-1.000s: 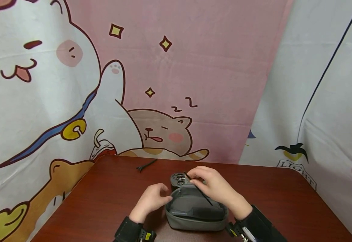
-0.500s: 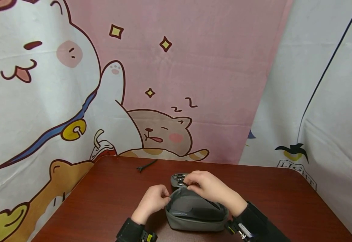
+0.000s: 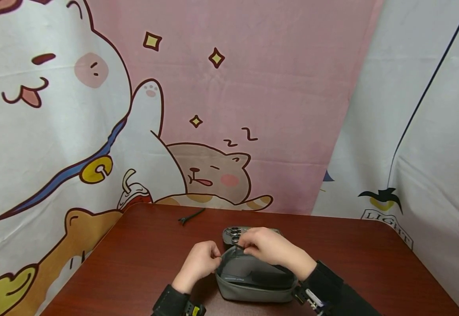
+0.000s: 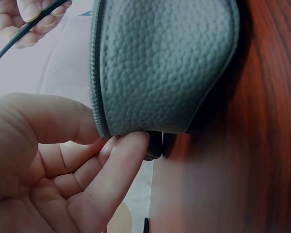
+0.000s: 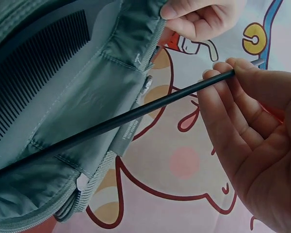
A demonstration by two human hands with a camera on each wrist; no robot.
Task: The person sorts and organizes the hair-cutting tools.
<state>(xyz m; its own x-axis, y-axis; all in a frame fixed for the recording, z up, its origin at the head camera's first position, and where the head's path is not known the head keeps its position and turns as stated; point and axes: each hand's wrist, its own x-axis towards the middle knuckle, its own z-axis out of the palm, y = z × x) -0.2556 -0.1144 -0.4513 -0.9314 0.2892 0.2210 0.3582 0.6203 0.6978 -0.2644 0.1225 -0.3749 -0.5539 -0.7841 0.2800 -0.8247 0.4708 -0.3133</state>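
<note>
Cartoon cloth (image 3: 277,87) backs the table (image 3: 154,245) (reddish-brown); left hand (image 3: 199,261) pinches grey pouch (image 3: 253,294), right hand (image 3: 270,246) dark rod (image 5: 121,120).

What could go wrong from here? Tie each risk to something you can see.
The stick slants over the open pouch and might catch on the comb inside. The left hand pinches only one edge, so the pouch could twist. The right hand, near the grey object behind, might bump it.
</note>
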